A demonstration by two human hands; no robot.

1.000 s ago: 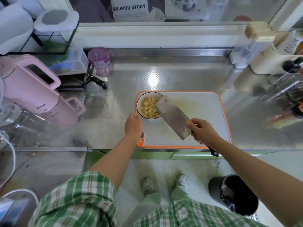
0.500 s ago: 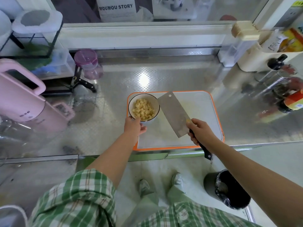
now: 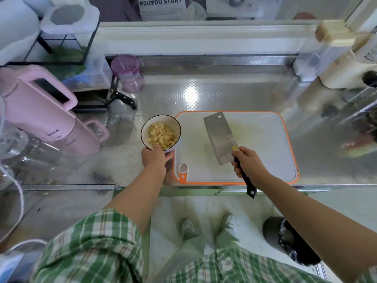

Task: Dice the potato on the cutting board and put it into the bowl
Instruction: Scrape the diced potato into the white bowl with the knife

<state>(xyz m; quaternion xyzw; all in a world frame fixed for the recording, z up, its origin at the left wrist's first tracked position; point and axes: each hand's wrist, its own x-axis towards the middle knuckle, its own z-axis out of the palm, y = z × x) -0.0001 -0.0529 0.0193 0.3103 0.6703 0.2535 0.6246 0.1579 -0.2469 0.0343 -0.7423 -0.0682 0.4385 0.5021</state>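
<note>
Bowl just L of board

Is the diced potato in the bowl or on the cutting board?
In the bowl: diced potato pieces heap inside it, and the cutting board shows only faint residue, no pieces.

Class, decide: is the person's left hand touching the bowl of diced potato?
Touching. The head view shows the left hand gripping the near rim of the bowl, with the thumb hooked over the edge.

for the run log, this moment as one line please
left hand: holds bowl of diced potato at cutting board left edge | right hand: grips cleaver over cutting board
</note>
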